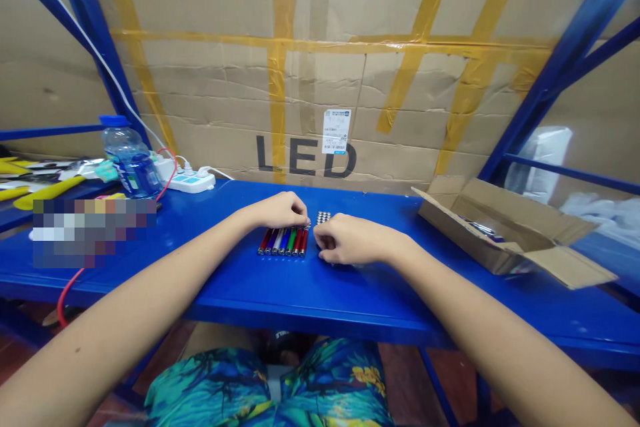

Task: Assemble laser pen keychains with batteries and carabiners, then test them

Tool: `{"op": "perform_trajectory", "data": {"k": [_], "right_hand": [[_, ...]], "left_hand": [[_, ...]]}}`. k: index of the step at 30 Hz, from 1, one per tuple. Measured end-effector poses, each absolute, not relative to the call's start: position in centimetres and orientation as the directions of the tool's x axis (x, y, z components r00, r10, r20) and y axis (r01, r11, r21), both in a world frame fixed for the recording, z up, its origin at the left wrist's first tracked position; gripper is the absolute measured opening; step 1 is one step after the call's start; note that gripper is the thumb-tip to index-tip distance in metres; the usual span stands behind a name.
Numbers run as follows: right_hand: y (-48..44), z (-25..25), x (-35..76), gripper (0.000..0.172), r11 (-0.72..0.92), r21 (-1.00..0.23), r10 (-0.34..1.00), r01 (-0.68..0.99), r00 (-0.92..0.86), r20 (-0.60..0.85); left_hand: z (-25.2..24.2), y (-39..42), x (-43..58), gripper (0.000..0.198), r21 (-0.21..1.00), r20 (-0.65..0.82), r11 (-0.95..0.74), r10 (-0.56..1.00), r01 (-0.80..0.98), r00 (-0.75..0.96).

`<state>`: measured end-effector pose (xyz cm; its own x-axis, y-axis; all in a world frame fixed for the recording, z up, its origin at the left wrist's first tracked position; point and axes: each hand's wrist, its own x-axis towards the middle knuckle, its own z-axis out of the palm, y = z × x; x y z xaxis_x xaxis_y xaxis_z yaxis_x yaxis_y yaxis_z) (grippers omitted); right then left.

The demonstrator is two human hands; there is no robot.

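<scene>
A row of several small coloured metal tubes in red, blue, green and silver lies side by side on the blue table. My left hand rests curled at the row's far end, fingertips pinched on the top of the tubes. My right hand lies just right of the row, fingers curled in a pinch; what they hold is too small to make out. A cluster of small silver caps stands just behind, between both hands.
An open cardboard box with metal parts lies at the right. A water bottle, a white power strip and yellow-handled tools sit at the left. A taped cardboard sheet marked LED closes the back.
</scene>
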<state>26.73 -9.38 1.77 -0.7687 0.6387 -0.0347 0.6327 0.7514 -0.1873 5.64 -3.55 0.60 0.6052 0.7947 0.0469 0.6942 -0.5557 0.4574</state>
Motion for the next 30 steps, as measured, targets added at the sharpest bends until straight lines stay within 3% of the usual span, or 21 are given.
{"op": "perform_trajectory", "data": {"k": [23, 30], "right_hand": [[-9.07, 1.71, 27.11, 0.003, 0.746, -0.205, 0.639, 0.634, -0.768, -0.053], [-9.13, 1.9, 27.18, 0.002, 0.744, -0.197, 0.645, 0.638, -0.763, -0.032]], "left_hand": [[0.44, -3.53, 5.57, 0.02, 0.459, 0.035, -0.575, 0.773, 0.677, 0.633], [0.01, -2.8, 5.83, 0.022, 0.432, 0.214, -0.621, 0.775, 0.654, 0.595]]}}
